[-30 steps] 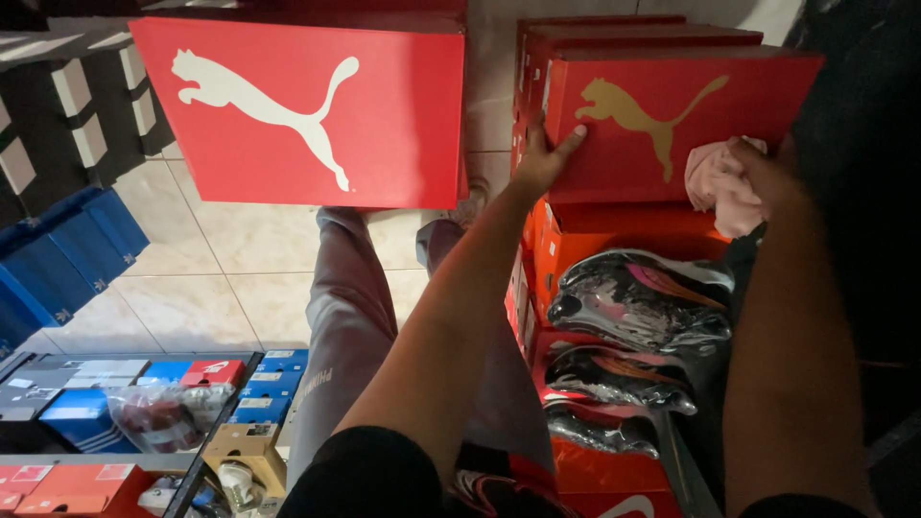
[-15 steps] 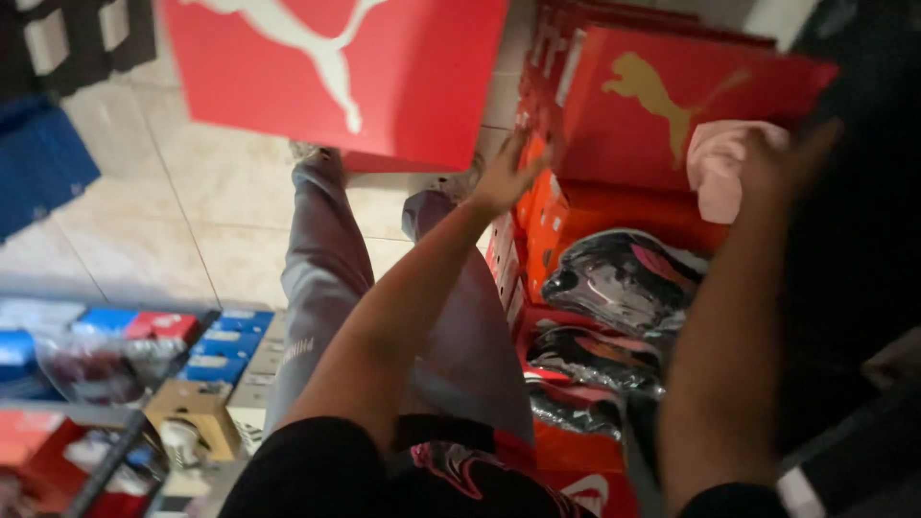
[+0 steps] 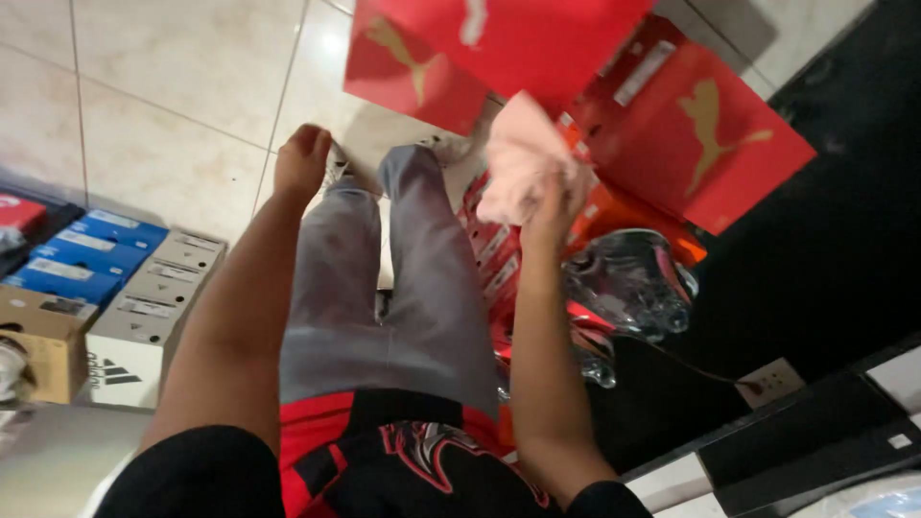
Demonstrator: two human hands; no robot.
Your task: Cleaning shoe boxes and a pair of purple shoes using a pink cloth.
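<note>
The right hand is closed around a pale pink cloth, fingers curled into its lower edge so that the fabric bunches upward and spreads out above the knuckles. The cloth hangs directly in front of the stack of red shoe boxes, overlapping the near corner of the stack; whether the fabric actually touches a box face cannot be told from the head view, since the motion blurs that edge.

The left hand holds nothing. Its fingers are drawn loosely together and point away from the body, the palm turned down over the tiled floor, well to the left of the red stack and apart from every box. It sits just above the person's knee in grey trousers.

Below the red stack, and just right of the right forearm, lies a shoe wrapped in clear plastic on an open orange box. Far to the left of the red stack, against the floor's edge, stands a row of blue shoe boxes, with grey-and-white shoe boxes next to them and a brown cardboard box at the near end.
</note>
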